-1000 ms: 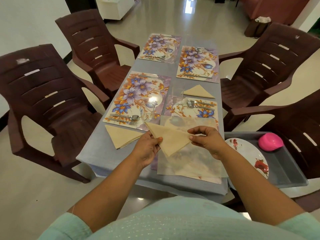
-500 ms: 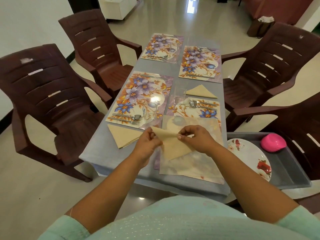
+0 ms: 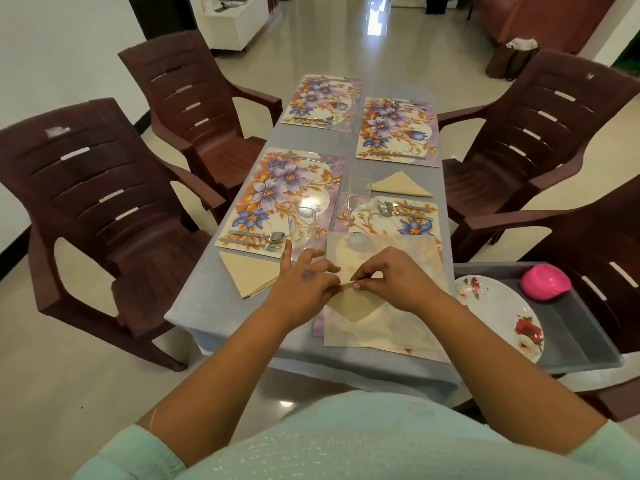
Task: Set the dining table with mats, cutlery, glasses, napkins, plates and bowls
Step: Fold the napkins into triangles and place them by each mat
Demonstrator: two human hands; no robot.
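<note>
Midway through laying the grey-clothed dining table [image 3: 214, 299]: folding a beige paper napkin [image 3: 353, 306] into a triangle above the pale unfolded sheet [image 3: 391, 327] at the near edge. Left hand [image 3: 304, 289] pinching the napkin's top edge with thumb and lower fingers, index finger lifted free; right hand [image 3: 394, 278] pinching the same edge just beside it, fingers curled, likely to keep the crease sharp. Point of the napkin hanging down toward the near edge. Finished folded beige napkin [image 3: 252, 275] lying at the near left corner, beside the floral placemat [image 3: 280, 199] with steel cutlery [image 3: 263, 239] and clear glass [image 3: 303, 228]; another triangular napkin [image 3: 401, 186] by the right edge. Flowered white plate [image 3: 502, 317] and pink bowl [image 3: 545, 282] waiting in the grey tray [image 3: 581, 344] on the right, evidently for later.
</note>
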